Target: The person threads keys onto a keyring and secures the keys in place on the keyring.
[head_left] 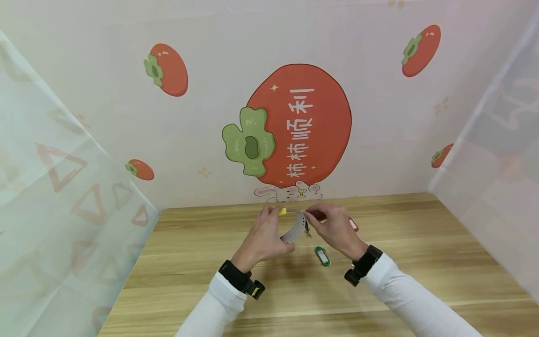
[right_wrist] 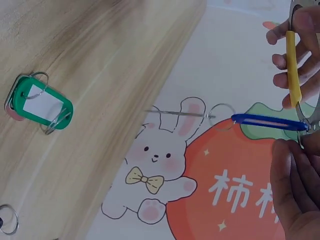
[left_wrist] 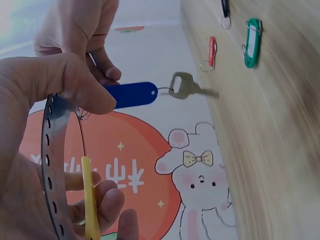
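My left hand [head_left: 265,234] grips a curved metal band with a row of holes [head_left: 296,229], its thumb curled over one side. A thin wire with a yellow sleeve [left_wrist: 89,197] spans the band, the left fingers behind it. At the band's far end, my right hand [head_left: 334,229] pinches where wire and band meet, thumb and forefinger together. From that end hangs a blue key tag [left_wrist: 137,95] with a small ring and a brass-coloured key [left_wrist: 185,86]. The left thumb covers part of the tag in the left wrist view.
On the wooden table [head_left: 189,262] lie a green key tag [head_left: 322,256] with a white label and, partly behind the right hand, a red key tag [head_left: 353,224]. A black item with a ring [left_wrist: 225,21] lies near them. A printed wall hanging [head_left: 202,117] stands right behind the table.
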{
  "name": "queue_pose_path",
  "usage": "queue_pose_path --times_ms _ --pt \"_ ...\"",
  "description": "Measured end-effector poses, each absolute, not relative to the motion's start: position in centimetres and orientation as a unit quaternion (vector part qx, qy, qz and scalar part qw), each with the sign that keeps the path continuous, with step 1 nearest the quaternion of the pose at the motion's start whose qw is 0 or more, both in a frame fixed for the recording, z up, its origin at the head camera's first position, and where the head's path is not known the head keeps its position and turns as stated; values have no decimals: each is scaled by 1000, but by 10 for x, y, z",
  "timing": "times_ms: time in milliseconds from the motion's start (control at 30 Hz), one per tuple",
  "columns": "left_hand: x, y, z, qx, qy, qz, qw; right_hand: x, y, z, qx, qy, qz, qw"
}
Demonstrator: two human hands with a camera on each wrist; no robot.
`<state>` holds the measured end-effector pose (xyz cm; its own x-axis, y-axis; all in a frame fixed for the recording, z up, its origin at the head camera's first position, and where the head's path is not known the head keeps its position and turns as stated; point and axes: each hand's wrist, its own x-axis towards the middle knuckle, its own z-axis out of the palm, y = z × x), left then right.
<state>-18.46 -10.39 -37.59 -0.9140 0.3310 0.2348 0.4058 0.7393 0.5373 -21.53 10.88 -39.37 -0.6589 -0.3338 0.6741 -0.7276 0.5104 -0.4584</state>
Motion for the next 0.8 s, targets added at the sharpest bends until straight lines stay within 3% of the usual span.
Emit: queue_pose_path --times_ms 567,800 --pt "-185 -109 -377 -249 -942 -213 68 -228 123 -381 497 -808 181 260" --pt "-187 -108 -377 -241 -944 -213 71 -225 121 -378 444 -839 231 213"
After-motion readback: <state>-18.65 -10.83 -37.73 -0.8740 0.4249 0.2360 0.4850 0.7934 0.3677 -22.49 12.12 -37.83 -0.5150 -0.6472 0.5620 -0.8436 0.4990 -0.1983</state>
